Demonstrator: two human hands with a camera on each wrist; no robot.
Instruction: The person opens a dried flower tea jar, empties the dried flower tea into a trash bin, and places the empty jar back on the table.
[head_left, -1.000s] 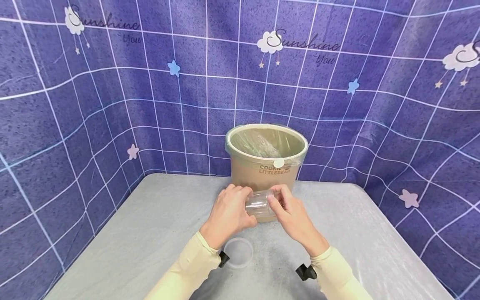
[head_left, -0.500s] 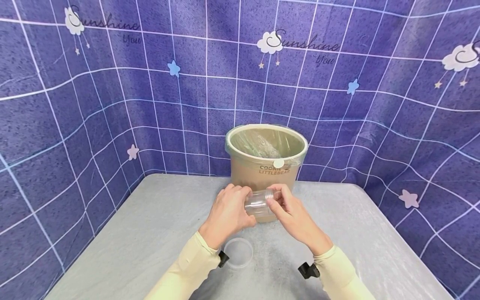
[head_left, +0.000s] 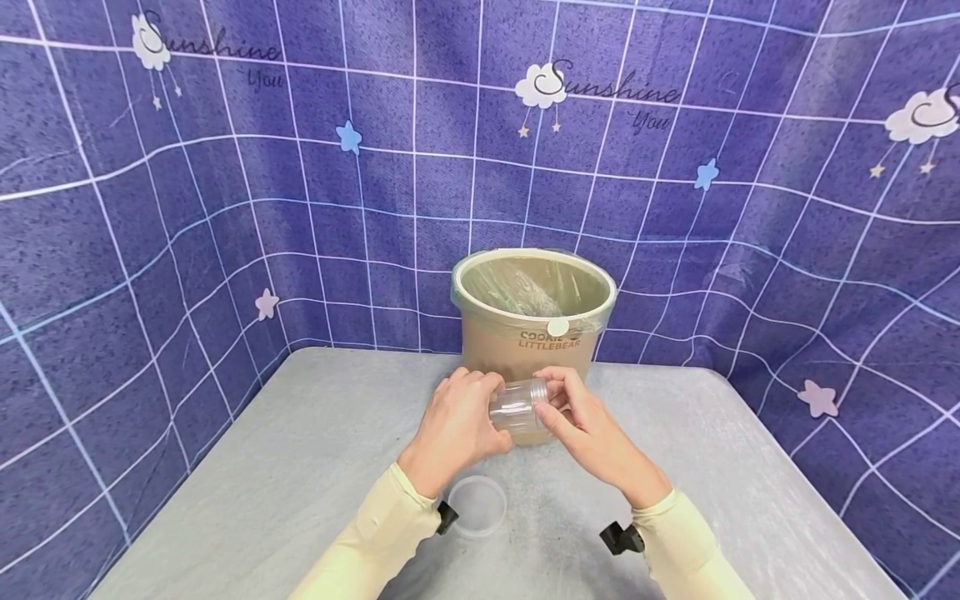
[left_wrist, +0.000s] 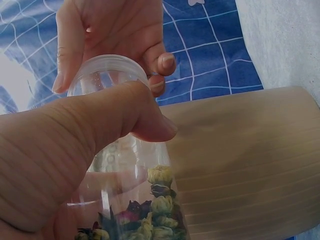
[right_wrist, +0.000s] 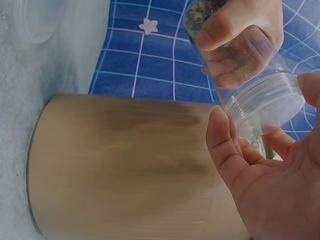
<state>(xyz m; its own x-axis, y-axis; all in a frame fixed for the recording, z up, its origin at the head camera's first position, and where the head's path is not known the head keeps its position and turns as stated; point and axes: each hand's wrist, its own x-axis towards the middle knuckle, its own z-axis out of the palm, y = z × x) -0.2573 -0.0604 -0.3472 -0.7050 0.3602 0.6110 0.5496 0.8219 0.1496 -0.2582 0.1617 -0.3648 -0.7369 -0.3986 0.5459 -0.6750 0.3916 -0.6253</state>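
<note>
A clear plastic jar (head_left: 517, 406) lies tilted nearly on its side in front of the bin, its threaded mouth to the right. My left hand (head_left: 459, 425) grips its body, thumb across the side. Dried flower buds (left_wrist: 162, 205), yellowish and dark pink, gather at the jar's bottom end in the left wrist view. Around the mouth curl the fingers and thumb of my right hand (head_left: 588, 433); the rim (right_wrist: 265, 102) sits between them in the right wrist view. Whether a clear cover is on the mouth is hard to tell. A clear round lid (head_left: 477, 506) lies on the table near my left wrist.
A beige bin (head_left: 498, 342) with a clear bag liner stands just behind the hands on the grey table (head_left: 300, 442). A purple-blue gridded cloth (head_left: 375, 192) hangs behind and along both sides.
My right hand has turned slightly about the jar's mouth, its wrist shifting a little right and its fingers loosening; more of the threaded neck shows. The left hand and jar stay nearly still.
</note>
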